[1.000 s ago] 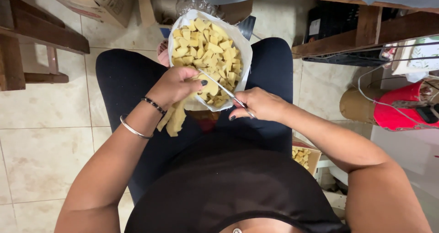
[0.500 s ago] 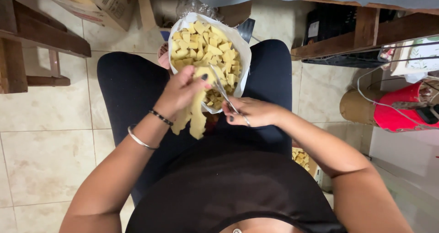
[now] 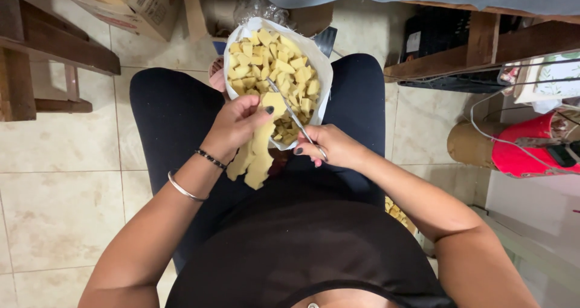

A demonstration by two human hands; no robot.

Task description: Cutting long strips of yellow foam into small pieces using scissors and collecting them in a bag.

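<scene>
Pointing up-left toward bowl (image 3: 323, 72): scissors (image 3: 290, 112) in right hand (image 3: 332, 146).

We have a single view, taken from a camera worn on the person's head and aimed almost straight down along the body. We look past the black-clad torso at the bottom edge, over the dark-trousered lap, to the pale tiled floor (image 3: 66, 205) beyond. The lens sits close: the left hand (image 3: 237, 127) and the right hand (image 3: 331, 146) fill the centre of the frame, just below the white paper-lined container of yellow cut pieces (image 3: 275, 72). The top of the frame faces forward, away from the person, toward the brown wooden furniture (image 3: 36, 54) at left and the red plastic container (image 3: 522, 148) at right. No second view overlaps this one.
</scene>
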